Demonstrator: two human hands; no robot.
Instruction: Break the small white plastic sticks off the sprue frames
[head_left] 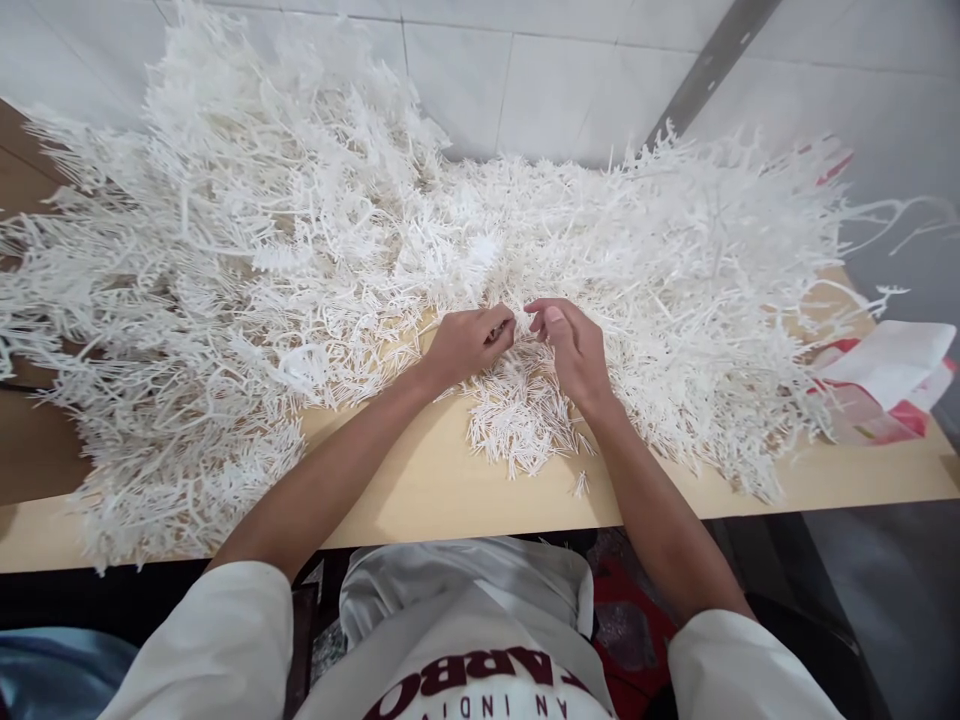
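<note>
A large heap of white, thin, branching plastic pieces (337, 230) spreads over the table in front of me. My left hand (471, 342) is closed in a pinch at the heap's near edge, its fingertips pointing right. Facing it a short way to the right, my right hand (576, 352) has its fingers curled and the thumb bent close to the index finger. White strands show between and behind the fingertips, so whatever each hand pinches blends into the heap. Just below both hands lies a small pile of short, loose white sticks (514, 425).
The pale wooden table (450, 490) runs across in front of my body. A pink and white plastic packet (885, 385) lies at its right end. White tiled wall (555, 90) stands behind, with a grey metal bar (712, 70). Brown cardboard (37, 440) is at the left.
</note>
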